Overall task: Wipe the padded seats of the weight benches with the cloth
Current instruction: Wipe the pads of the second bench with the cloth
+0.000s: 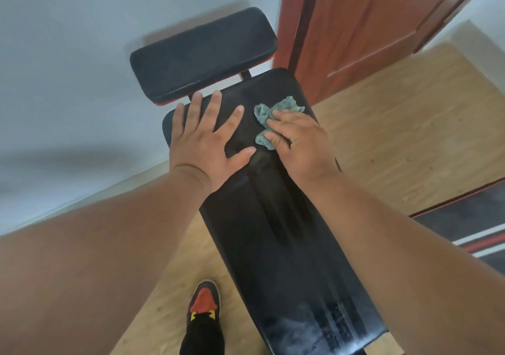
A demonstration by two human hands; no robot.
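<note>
A long black padded bench pad (pixel 276 234) runs from the bottom of the view up toward the wall. Beyond its far end sits a shorter black seat pad (pixel 202 54) with red trim. My left hand (pixel 207 138) lies flat with spread fingers on the far left part of the long pad. A crumpled teal cloth (pixel 273 114) is bunched on the far right part of the pad, and my right hand (pixel 297 141) grips it and presses it down. Wet streaks show on the near end of the pad.
A white wall (pixel 68 67) stands close behind the bench. A reddish-brown door (pixel 363 26) is at the upper right. The wooden floor (pixel 410 136) surrounds the bench. A dark mat with red and white stripes (pixel 475 229) lies at right. My shoe (pixel 205 305) is beside the bench.
</note>
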